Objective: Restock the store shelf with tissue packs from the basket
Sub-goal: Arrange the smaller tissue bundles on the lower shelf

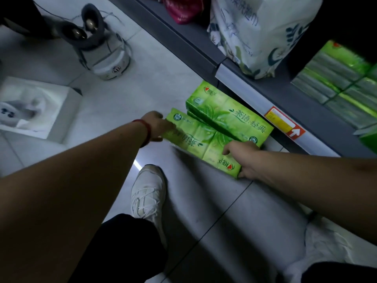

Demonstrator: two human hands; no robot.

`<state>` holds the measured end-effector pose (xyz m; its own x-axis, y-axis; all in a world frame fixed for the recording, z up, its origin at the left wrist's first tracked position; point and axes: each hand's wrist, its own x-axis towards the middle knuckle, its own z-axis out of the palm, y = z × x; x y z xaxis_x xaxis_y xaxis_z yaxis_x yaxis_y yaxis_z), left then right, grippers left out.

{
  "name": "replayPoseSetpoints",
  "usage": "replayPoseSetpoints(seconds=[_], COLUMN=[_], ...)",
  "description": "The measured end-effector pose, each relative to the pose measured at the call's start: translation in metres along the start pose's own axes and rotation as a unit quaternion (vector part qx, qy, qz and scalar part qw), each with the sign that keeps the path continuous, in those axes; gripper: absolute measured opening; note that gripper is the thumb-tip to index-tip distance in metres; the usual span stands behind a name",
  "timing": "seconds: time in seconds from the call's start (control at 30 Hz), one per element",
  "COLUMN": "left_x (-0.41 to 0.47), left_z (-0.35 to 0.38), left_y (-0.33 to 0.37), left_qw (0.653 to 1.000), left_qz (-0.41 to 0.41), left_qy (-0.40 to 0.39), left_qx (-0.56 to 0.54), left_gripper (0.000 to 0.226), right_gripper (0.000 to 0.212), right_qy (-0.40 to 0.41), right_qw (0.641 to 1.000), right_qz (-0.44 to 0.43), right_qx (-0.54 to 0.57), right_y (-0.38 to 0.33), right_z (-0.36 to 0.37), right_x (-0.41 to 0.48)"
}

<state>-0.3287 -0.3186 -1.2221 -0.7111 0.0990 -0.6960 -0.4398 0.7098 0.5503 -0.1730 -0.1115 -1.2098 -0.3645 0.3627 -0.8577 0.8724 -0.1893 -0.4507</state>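
Beside the shelf (244, 92), the left hand (157, 126) and right hand (245, 158) are gripping the ends of a tissue pack (204, 145) (likely light, squashy, slick).

the tissue packs (206, 139) are bright green with leaf print, the wristband (146, 129) red, the shoe (148, 198) white, the shelf label (284, 123) yellow and red.

Pale glossy tile floor (163, 78), dark grout lines (224, 211), small light glare (137, 164); dim room.
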Motion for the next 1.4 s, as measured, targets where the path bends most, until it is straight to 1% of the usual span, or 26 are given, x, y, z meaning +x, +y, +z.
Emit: replayPoseSetpoints(seconds=[0.03, 0.07, 0.17, 0.27, 0.37, 0.4, 0.43, 0.5, 0.57, 0.6, 0.67, 0.7, 0.77, 0.83, 0.93, 1.0, 1.1, 1.2, 1.27, 1.3, 1.33, 1.4], left_x=[-0.007, -0.015, -0.056, -0.105, -0.158, -0.176, -0.194, -0.229, -0.262, -0.277, -0.300, -0.309, -0.324, -0.330, -0.336, -0.337, -0.340, -0.342, -0.346, -0.347, -0.347, -0.347], left_z=[-0.006, -0.013, -0.046, -0.086, -0.121, -0.131, -0.141, -0.157, -0.169, -0.174, -0.182, -0.183, -0.177, -0.161, -0.143, -0.142, -0.146, -0.148, -0.144, -0.141, -0.138, -0.133], left_y=[-0.006, -0.013, -0.026, -0.026, -0.019, -0.016, -0.013, -0.007, -0.001, 0.003, 0.011, 0.015, 0.018, 0.011, 0.003, 0.006, 0.018, 0.031, 0.040, 0.044, 0.048, 0.056], left_qw=[0.999, 0.998, 0.989, 0.978, 0.964, 0.958, 0.953, 0.943, 0.928, 0.915, 0.888, 0.873, 0.854, 0.855, 0.887, 0.889, 0.866, 0.848, 0.832, 0.826, 0.821, 0.818], left_qz=[-0.014, -0.022, -0.040, -0.040, -0.009, 0.007, 0.028, 0.076, 0.125, 0.150, 0.199, 0.221, 0.246, 0.236, 0.187, 0.182, 0.195, 0.214, 0.222, 0.224, 0.226, 0.228], left_qy=[0.002, 0.007, 0.025, 0.048, 0.090, 0.105, 0.117, 0.139, 0.146, 0.141, 0.127, 0.129, 0.133, 0.097, 0.053, 0.052, 0.082, 0.070, 0.051, 0.044, 0.039, 0.031], left_qx=[-0.038, -0.063, -0.141, -0.201, -0.250, -0.266, -0.277, -0.292, -0.320, -0.346, -0.396, -0.414, -0.438, -0.452, -0.420, -0.416, -0.453, -0.480, -0.505, -0.516, -0.523, -0.526], left_gripper=[0.061, 0.056, 0.052, 0.039, 0.019, 0.015, 0.016, 0.024, 0.033, 0.038, 0.058, 0.062, 0.054, 0.052, 0.060, 0.062, 0.066, 0.065, 0.060, 0.059, 0.059, 0.058], right_gripper=[0.046, 0.045, 0.037, 0.039, 0.044, 0.045, 0.044, 0.032, 0.031, 0.029, 0.018, 0.015, 0.016, 0.022, 0.040, 0.043, 0.044, 0.047, 0.038, 0.039, 0.045, 0.062], right_qy=[-0.011, -0.017, -0.022, -0.034, -0.044, -0.047, -0.049, -0.042, -0.019, -0.010, -0.006, -0.005, -0.014, -0.038, -0.074, -0.086, -0.116, -0.143, -0.212, -0.250, -0.280, -0.306], right_qw=[1.000, 1.000, 0.999, 0.994, 0.981, 0.976, 0.971, 0.960, 0.947, 0.942, 0.930, 0.922, 0.905, 0.887, 0.881, 0.880, 0.870, 0.857, 0.843, 0.837, 0.834, 0.834], right_qz=[-0.003, -0.007, -0.035, -0.101, -0.184, -0.208, -0.231, -0.278, -0.316, -0.330, -0.358, -0.373, -0.410, -0.444, -0.447, -0.441, -0.435, -0.394, -0.337, -0.310, -0.296, -0.309], right_qx=[0.001, 0.000, -0.006, -0.021, -0.037, -0.037, -0.028, 0.011, 0.049, 0.062, 0.090, 0.104, 0.117, 0.122, 0.137, 0.156, 0.201, 0.300, 0.362, 0.376, 0.373, 0.339], right_y=[-0.003, -0.007, -0.024, -0.047, -0.078, -0.088, -0.099, -0.116, -0.126, -0.129, -0.131, -0.131, -0.129, -0.120, -0.102, -0.098, -0.102, -0.105, -0.104, -0.102, -0.100, -0.096], right_z=[0.002, 0.005, 0.014, 0.022, 0.023, 0.022, 0.020, 0.016, 0.011, 0.007, 0.001, -0.003, -0.011, -0.021, -0.032, -0.040, -0.048, -0.049, -0.049, -0.048, -0.047, -0.045], right_x=[-0.005, -0.013, -0.044, -0.082, -0.135, -0.154, -0.173, -0.215, -0.253, -0.269, -0.297, -0.308, -0.320, -0.324, -0.322, -0.321, -0.318, -0.318, -0.324, -0.328, -0.329, -0.328])
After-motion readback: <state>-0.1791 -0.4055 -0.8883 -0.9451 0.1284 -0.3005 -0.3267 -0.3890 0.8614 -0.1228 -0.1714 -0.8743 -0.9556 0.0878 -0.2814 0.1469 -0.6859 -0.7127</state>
